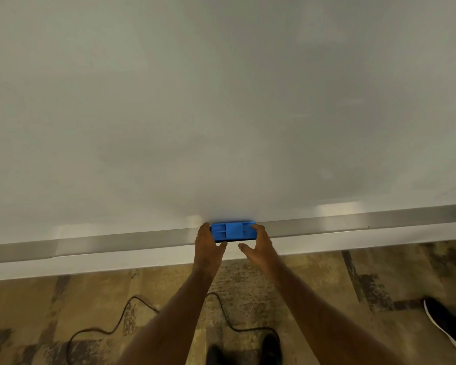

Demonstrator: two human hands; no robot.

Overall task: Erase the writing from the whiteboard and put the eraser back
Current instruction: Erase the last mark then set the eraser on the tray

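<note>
The whiteboard (221, 101) fills the upper part of the view and shows no writing, only faint smudges. A blue plastic eraser (233, 231) lies on the metal marker tray (353, 222) along the board's bottom edge. My left hand (207, 246) grips the eraser's left end, its thumb under the front edge. On the right end sit the fingers of my right hand (258, 246), with the thumb spread apart below the tray.
Below the tray is patterned brown carpet (63, 306) with a black cable (121, 320) looping across it. My dark shoes (271, 349) show at the bottom edge. Another black shoe with a white sole (445, 322) is at the far right.
</note>
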